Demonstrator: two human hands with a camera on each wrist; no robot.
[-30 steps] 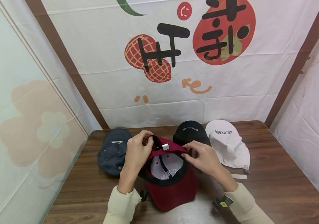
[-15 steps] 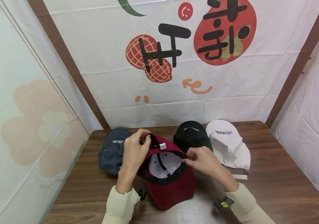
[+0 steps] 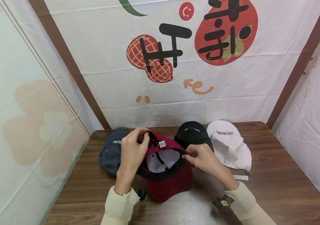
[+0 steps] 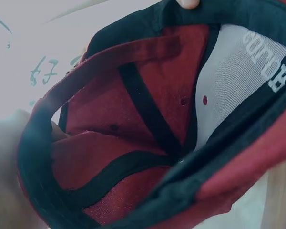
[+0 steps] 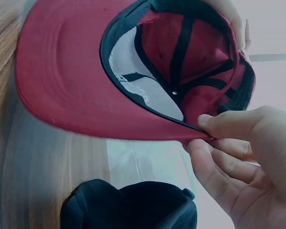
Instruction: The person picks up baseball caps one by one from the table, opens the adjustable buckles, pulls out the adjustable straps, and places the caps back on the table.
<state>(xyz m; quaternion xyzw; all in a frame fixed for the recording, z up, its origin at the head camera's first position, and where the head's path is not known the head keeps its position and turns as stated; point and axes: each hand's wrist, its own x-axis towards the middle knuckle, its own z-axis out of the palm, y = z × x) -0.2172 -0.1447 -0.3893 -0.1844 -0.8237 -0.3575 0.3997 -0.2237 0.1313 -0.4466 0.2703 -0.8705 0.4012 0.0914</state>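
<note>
1. Two hands hold one burgundy baseball cap [image 3: 169, 187], its hollow underside open toward the person and its brim nearest them; whether the brim touches the wooden surface [image 3: 72, 197] I cannot tell.
2. The left hand [image 3: 133, 148] is clamped on the burgundy cap's rear edge, thumb and fingers pinching the rim near the strap opening.
3. The right hand [image 3: 202, 156] is clamped on the opposite edge of the burgundy cap; the right wrist view shows its thumb on the black inner band by the end of the brim, with fingers underneath.
4. Inside the burgundy cap, black seam tapes meet at the crown, and a white backing panel [image 5: 155, 98] carries pale stitched lettering in reverse. A silver-coloured buckle [image 3: 162, 144] sits on its rear strap.
5. A navy cap [image 3: 109, 157] lies on the burgundy cap's left, partly hidden by the left hand.
6. A black cap [image 3: 193, 136] lies just beyond the burgundy cap, toward its right.
7. A white cap [image 3: 230, 147] lettered COLORADO lies farther right of the burgundy cap, touching or nearly touching the black one.
8. A small white strip [image 3: 241, 177] lies right of the burgundy cap, near the white cap's lower edge.
9. Beyond the burgundy cap hangs a printed fabric backdrop [image 3: 106, 90].
</note>
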